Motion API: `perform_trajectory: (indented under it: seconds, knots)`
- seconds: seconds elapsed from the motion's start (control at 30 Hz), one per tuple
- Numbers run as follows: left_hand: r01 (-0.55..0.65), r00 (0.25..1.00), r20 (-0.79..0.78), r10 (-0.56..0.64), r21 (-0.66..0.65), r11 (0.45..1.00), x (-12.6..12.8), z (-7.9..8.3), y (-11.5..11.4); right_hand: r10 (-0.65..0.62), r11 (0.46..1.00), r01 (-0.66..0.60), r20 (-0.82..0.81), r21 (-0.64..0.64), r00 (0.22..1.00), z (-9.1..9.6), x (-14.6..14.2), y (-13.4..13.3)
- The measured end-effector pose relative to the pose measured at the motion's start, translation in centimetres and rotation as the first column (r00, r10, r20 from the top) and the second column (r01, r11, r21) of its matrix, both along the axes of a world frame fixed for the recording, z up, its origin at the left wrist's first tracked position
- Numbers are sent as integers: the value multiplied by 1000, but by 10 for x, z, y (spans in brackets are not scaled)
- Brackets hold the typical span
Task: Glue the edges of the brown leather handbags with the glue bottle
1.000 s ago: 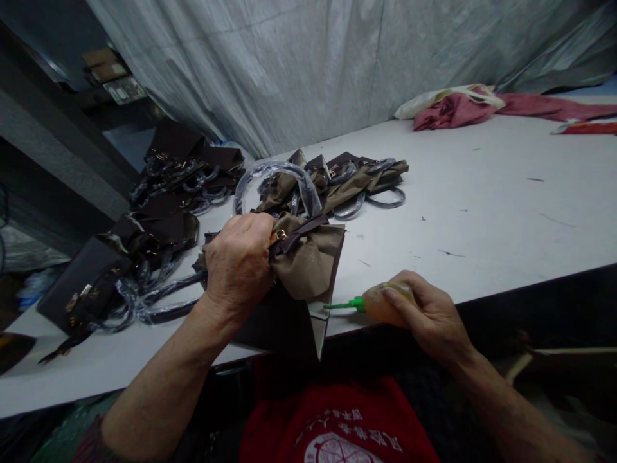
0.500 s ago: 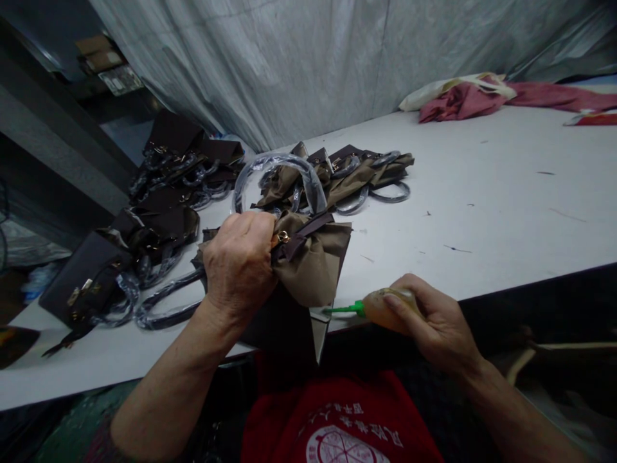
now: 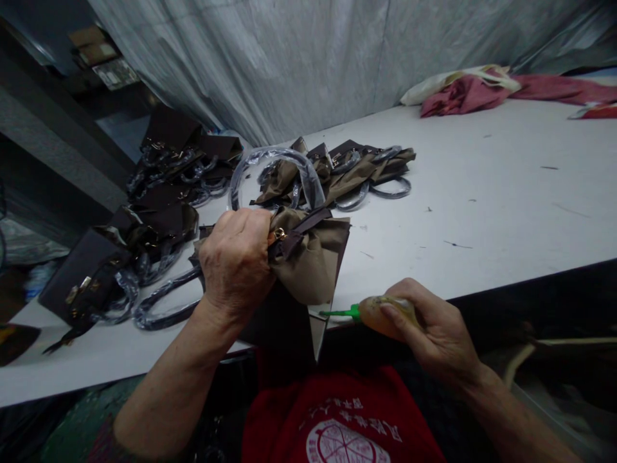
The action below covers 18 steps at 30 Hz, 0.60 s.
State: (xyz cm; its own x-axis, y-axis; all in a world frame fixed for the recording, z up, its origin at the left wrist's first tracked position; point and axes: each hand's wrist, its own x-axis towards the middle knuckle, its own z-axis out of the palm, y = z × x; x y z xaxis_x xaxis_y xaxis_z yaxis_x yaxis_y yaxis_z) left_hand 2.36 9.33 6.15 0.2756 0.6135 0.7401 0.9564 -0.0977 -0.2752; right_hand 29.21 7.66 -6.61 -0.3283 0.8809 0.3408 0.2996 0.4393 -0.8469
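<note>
My left hand (image 3: 238, 260) is closed around the upper part of a dark brown handbag (image 3: 284, 321) at the table's front edge. Brown lining (image 3: 308, 270) bulges out of the bag beside my knuckles, near a small gold clasp. Plastic-wrapped handles (image 3: 274, 154) stick out behind and to the left of the hand. My right hand (image 3: 429, 321) grips a squeeze bottle (image 3: 385, 315) of amber liquid, likely glue. Its green nozzle (image 3: 340, 313) points left, with the tip at the pale open corner of the bag. Whether liquid is coming out cannot be seen.
More brown bags with wrapped handles (image 3: 357, 170) lie behind the held one. Other dark handbags (image 3: 87, 276) are piled at the left. Pink cloth (image 3: 465, 96) rests at the back right of the white table (image 3: 506, 193), where thread scraps lie. A grey sheet (image 3: 308, 64) hangs behind.
The view has shifted slightly. The bottle and its nozzle tip have moved a little left along the bag's corner. Both hands keep their hold.
</note>
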Motion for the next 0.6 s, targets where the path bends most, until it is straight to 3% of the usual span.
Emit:
perform_trajectory:
  seconds: [0.13, 0.27, 0.4, 0.5, 0.6]
  knots:
    - [3, 1000, 7, -3, -10, 1000, 0, 1, -1, 51, 998, -52, 29, 31, 998, 2, -1, -3]
    - [5, 999, 34, -4, -20, 1000, -1, 1, -2, -3, 995, 1, 17, 100, 1000, 5, -2, -4]
    - [24, 999, 27, -24, -8, 1000, -2, 1, -2, 96, 992, -98, 32, 81, 995, 4, -2, -5]
    - [20, 999, 32, -19, -6, 1000, -2, 1, -2, 8, 994, -10, 20, 108, 1000, 2, -2, -7]
    - [15, 999, 32, -15, 2, 1000, -3, 2, -3, 54, 993, -60, 58, 98, 997, 1, -2, -8]
